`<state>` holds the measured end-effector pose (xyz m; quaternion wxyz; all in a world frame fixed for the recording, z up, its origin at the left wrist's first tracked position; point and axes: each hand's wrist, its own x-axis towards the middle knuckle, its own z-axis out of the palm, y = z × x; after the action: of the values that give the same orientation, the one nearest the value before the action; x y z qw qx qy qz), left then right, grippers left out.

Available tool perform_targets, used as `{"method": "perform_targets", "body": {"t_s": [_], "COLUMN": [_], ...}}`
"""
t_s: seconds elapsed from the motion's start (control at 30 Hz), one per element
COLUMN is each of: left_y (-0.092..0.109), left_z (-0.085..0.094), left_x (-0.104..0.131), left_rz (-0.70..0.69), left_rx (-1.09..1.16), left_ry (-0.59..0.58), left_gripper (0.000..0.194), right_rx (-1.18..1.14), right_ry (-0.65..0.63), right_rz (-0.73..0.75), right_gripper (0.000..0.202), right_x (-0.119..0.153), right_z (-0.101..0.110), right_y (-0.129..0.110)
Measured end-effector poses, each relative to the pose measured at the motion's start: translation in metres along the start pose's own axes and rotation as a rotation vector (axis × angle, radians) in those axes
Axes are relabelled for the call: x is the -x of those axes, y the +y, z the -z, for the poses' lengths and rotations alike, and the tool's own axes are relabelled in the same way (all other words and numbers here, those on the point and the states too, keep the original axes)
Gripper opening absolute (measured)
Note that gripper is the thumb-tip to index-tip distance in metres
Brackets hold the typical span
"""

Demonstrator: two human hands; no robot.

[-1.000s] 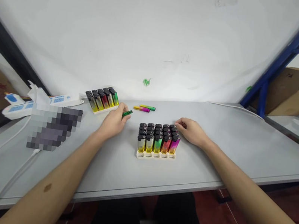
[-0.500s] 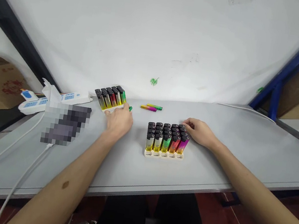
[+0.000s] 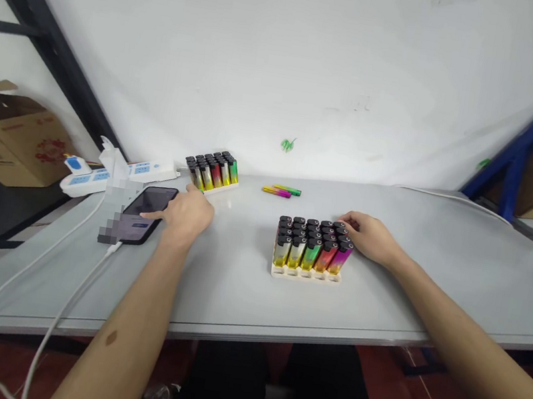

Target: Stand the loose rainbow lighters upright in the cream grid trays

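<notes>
My left hand (image 3: pixel 188 215) is over the table beside a black phone (image 3: pixel 146 211); one finger stretches over its lit screen, while the others are curled. A small green bit shows at the hand's far edge; what it belongs to is unclear. Beyond it stands a white tray (image 3: pixel 228 187) of upright colourful lighters (image 3: pixel 216 173) with black tops. Nearer the middle, a second white tray (image 3: pixel 305 275) holds several rows of lighters (image 3: pixel 311 255), its front holes bare. My right hand (image 3: pixel 366 235) has its bent fingers against this tray's back right corner.
Two loose lighters, one magenta-yellow (image 3: pixel 276 192) and one green (image 3: pixel 293 191), lie near the wall. A white power strip (image 3: pixel 150 169) and cables (image 3: pixel 74 294) are at the left. Cardboard boxes (image 3: pixel 18 136) stand beyond the table's sides, by dark and blue frame posts (image 3: pixel 514 174).
My left hand has left the front of the far tray and moved left to the phone, whose screen is now lit. My right hand stays beside the nearer tray. The view has shifted slightly.
</notes>
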<state>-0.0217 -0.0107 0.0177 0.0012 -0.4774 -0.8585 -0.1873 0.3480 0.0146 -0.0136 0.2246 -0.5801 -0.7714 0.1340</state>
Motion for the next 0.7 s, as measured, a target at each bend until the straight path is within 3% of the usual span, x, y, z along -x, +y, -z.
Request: {"method": "perform_targets", "body": {"t_s": [0.13,0.43,0.57,0.7], "left_y": [-0.004,-0.003,0.005,0.017], "left_z": [-0.003,0.009,0.007,-0.003], "left_x": [0.004,0.014,0.020,0.024], "left_rz": [0.002,0.057,-0.043,-0.241], "left_rx": [0.068,0.024,-0.041,-0.104], "left_ry": [0.063,-0.068,-0.006,0.011], "left_gripper": [0.034,0.041,0.038,0.038], "right_rx": [-0.003,0.005,0.006,0.007], "right_ry": [0.002,0.003,0.003,0.003], "right_rz": [-0.005,-0.004,0.005,0.004], "right_gripper": [0.031,0.031,0.031,0.031], "right_x": [0.000,0.000,-0.001,-0.001], "right_z": [0.000,0.000,-0.001,-0.001], "right_y": [0.000,0.002,0.003,0.003]}}
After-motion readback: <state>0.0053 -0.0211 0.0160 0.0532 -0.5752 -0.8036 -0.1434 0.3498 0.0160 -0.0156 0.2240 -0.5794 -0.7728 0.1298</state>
